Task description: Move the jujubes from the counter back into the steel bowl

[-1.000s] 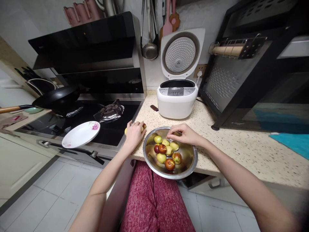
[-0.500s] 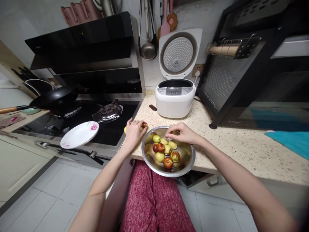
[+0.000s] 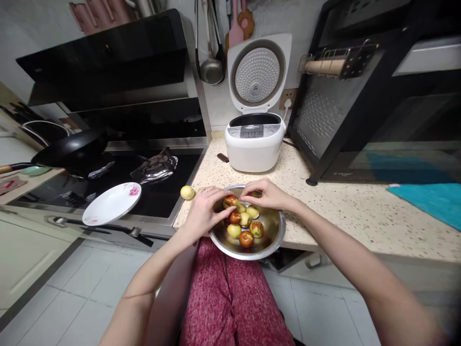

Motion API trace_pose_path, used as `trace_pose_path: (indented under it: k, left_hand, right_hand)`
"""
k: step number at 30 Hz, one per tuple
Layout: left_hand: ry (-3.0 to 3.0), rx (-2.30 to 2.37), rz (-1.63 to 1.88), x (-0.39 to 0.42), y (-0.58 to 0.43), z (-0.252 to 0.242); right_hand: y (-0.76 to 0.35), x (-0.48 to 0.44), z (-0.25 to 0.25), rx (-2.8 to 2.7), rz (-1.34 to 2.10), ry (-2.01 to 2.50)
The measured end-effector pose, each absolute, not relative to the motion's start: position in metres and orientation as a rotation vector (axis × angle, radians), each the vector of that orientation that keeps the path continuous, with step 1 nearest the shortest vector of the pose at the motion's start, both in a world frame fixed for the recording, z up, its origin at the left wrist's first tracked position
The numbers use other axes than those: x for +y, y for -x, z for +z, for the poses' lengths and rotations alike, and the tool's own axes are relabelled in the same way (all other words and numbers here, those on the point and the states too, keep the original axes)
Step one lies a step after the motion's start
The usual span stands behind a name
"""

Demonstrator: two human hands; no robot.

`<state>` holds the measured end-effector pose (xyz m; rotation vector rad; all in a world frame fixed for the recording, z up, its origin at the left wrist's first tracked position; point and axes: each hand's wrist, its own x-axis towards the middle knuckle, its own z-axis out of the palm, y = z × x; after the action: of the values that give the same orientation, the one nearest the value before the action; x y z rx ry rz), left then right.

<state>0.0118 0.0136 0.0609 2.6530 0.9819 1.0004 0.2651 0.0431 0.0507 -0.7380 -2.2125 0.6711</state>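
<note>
A steel bowl (image 3: pixel 275 240) sits at the counter's front edge, holding several jujubes (image 3: pixel 246 239), some brown-red and some yellow-green. Over its left side, my left hand (image 3: pixel 207 211) has a reddish jujube (image 3: pixel 231 200) between thumb and fingers. My right hand (image 3: pixel 268 194) is above the far right rim with thumb and fingertips pinched together; whatever they hold, if anything, is hidden. A yellow jujube (image 3: pixel 187 192) lies on the counter left of the bowl, beside my left hand.
Behind the bowl stands a white rice cooker (image 3: pixel 254 151) with its lid up. To the left, a white plate (image 3: pixel 111 204) overhangs the front of the gas stove (image 3: pixel 154 202). A black wok (image 3: pixel 70 149) rests on the far burner. A black oven (image 3: pixel 406 139) fills the right side.
My left hand has moved right, from the counter to over the bowl, bringing a reddish jujube. A yellow jujube is left uncovered on the counter. My right hand stays by the rim.
</note>
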Motion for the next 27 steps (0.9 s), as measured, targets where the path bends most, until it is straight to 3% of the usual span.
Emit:
trace_pose_path:
  k: [18,23,27]
  left_hand:
    - [-2.524,0.824,0.860,0.001,-0.018,0.054]
    - [-2.539,0.922,1.079,0.005,-0.008,0.054]
    - [-2.586,1.257,1.307,0.025,0.010,0.047]
  right_hand:
    - [-0.267,0.044,0.051,-2.245,0.662,0.724]
    - [-0.267,0.044,0.050,-2.231,0.681,0.724]
    - [-0.267,0.043,0.050,-2.224,0.695,0.741]
